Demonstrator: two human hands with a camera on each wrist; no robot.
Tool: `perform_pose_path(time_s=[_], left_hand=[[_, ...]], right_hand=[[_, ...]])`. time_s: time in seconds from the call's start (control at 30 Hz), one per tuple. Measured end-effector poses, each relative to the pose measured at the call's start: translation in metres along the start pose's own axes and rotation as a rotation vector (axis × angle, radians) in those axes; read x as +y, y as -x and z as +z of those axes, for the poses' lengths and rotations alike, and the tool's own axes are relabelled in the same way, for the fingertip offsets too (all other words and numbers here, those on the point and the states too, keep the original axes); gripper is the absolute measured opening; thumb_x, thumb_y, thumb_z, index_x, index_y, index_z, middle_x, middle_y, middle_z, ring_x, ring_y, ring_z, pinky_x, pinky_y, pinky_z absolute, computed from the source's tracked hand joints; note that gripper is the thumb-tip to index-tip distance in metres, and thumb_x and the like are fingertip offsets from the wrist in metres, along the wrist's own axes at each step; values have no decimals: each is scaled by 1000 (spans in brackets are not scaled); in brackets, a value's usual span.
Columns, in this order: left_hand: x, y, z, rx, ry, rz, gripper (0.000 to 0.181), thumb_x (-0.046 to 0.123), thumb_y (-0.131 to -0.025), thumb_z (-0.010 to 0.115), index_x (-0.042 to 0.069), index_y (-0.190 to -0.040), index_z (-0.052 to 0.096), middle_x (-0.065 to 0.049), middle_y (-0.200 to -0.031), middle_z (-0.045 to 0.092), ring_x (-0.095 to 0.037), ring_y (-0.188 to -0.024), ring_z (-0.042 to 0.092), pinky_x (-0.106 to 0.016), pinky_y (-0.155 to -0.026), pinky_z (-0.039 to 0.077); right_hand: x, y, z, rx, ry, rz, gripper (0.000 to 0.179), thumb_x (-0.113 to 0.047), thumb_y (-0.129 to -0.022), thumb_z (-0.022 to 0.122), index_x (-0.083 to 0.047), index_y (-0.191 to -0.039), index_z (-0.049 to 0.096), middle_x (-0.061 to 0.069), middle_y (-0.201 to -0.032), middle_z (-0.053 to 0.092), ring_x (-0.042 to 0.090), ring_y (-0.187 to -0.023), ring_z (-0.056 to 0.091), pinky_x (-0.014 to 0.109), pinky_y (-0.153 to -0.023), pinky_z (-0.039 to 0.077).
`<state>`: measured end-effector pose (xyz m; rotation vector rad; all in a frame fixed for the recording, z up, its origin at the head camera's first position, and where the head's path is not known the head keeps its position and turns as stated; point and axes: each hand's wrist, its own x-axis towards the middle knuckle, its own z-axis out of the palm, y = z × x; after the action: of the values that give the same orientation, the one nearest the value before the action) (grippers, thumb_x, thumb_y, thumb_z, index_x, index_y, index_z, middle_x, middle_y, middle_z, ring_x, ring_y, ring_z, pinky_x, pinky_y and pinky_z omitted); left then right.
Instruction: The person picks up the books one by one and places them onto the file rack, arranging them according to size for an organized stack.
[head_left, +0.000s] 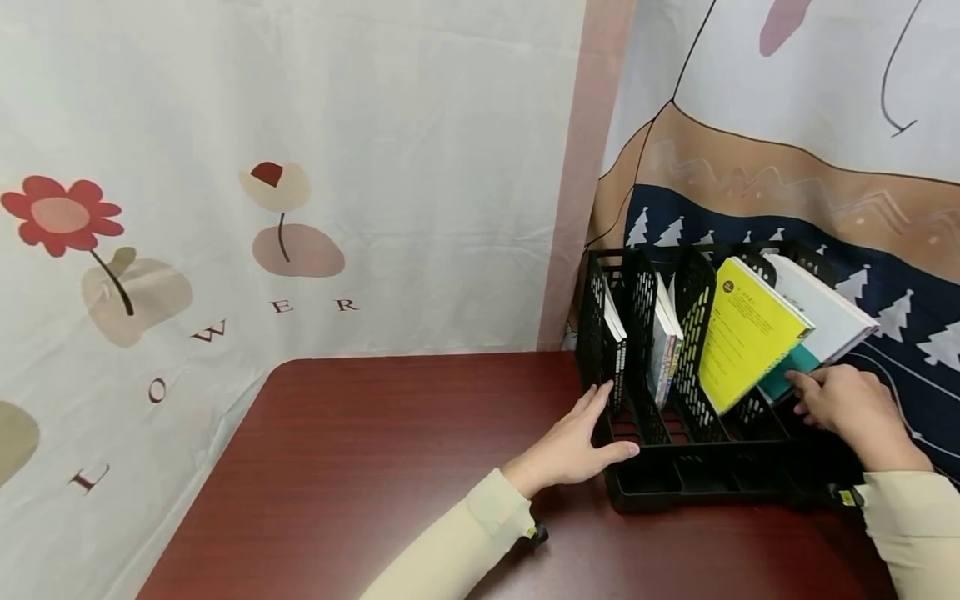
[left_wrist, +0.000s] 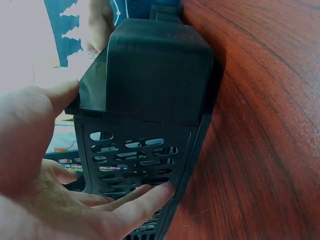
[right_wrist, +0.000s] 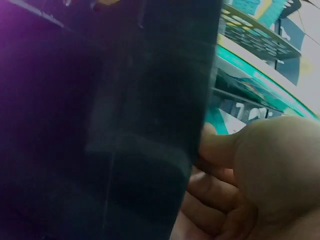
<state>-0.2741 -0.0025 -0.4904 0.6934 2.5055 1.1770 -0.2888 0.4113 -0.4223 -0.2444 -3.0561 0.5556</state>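
A black book rack (head_left: 697,450) with perforated dividers stands on the table. My left hand (head_left: 566,442) rests against its left front corner, fingers extended along the perforated side and thumb on the front edge; the left wrist view shows this hand (left_wrist: 65,185) close up. At the rack's right end, my right hand (head_left: 855,408) pinches the lower edge of a tilted white and teal book (head_left: 821,308). A yellow book (head_left: 750,333) leans just left of it. In the right wrist view, a dark panel (right_wrist: 100,125) hides part of the curled fingers (right_wrist: 210,195).
Thin white books (head_left: 615,317) and several upright books (head_left: 664,342) stand in the left compartments. The reddish-brown table (head_left: 390,467) extends left of the rack. A printed curtain (head_left: 420,183) hangs directly behind, with a dark tree-patterned part (head_left: 896,317) at the right.
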Motion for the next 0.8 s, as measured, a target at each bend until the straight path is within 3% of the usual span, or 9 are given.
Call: perform_pose_path(time_s=[0.17, 0.27, 0.33, 0.4, 0.5, 0.6, 0.67, 0.7, 0.8], left_hand=[[1, 1, 4, 10, 1, 6, 100, 82, -98, 59, 54, -172, -2, 5, -188, 7, -29, -172, 26, -58, -132, 38], [8, 8, 1, 33, 6, -33, 104, 78, -98, 66, 52, -173, -1, 9, -187, 12, -27, -171, 28, -59, -132, 38], [9, 12, -1, 53, -5, -47, 105, 77, -98, 66, 49, -175, 1, 11, -186, 15, -26, -171, 30, -59, -132, 38], [12, 17, -6, 80, -37, -42, 102, 76, -100, 64, 43, -177, 7, 11, -185, 22, -26, -169, 34, -58, -132, 39], [16, 24, -19, 154, -111, 26, 81, 70, -108, 57, 28, -174, 37, 7, -173, 50, -19, -155, 55, -47, -125, 49], [22, 34, -38, 260, -170, 104, 51, 58, -113, 55, 20, -143, 75, 8, -124, 82, -7, -105, 78, -31, -96, 61], [26, 42, -52, 330, -188, 135, 38, 50, -114, 58, 22, -118, 83, 11, -86, 79, -1, -71, 69, -24, -75, 57], [29, 47, -59, 360, -193, 142, 34, 47, -114, 59, 23, -111, 83, 13, -76, 73, 0, -62, 62, -23, -68, 53], [34, 63, -77, 445, -241, 147, 26, 40, -113, 62, 26, -103, 81, 17, -65, 61, 1, -55, 52, -23, -62, 47]], right_hand=[[0, 7, -2, -6, 31, 42, 57, -39, -118, 53, 0, -84, 79, 2, -68, 74, 21, -63, 67, 41, -63, 47], [-7, 21, -4, 19, 65, 103, 58, -39, -117, 54, -2, -77, 74, 7, -67, 66, 29, -67, 61, 45, -65, 44], [-16, 34, -6, 81, 78, 133, 57, -34, -116, 54, -4, -70, 69, 11, -65, 59, 35, -69, 56, 45, -64, 40], [-27, 48, -6, 209, 72, 126, 56, -25, -114, 52, -7, -62, 61, 10, -60, 51, 36, -66, 53, 43, -63, 36], [-48, 64, -6, 395, 38, 43, 52, -20, -108, 50, -12, -57, 53, 5, -53, 45, 34, -61, 48, 41, -60, 32], [-73, 76, -1, 530, -49, -108, 49, -18, -104, 55, -18, -55, 49, -2, -50, 40, 24, -57, 40, 33, -58, 28], [-92, 83, 7, 565, -118, -221, 48, -18, -102, 61, -23, -55, 50, -5, -50, 39, 16, -56, 37, 29, -56, 26], [-102, 87, 12, 576, -152, -281, 47, -17, -101, 64, -24, -56, 52, -6, -50, 40, 12, -55, 35, 27, -55, 26], [-133, 99, 29, 600, -216, -459, 33, -9, -96, 73, -21, -64, 73, -2, -58, 66, 7, -53, 48, 23, -55, 38]])
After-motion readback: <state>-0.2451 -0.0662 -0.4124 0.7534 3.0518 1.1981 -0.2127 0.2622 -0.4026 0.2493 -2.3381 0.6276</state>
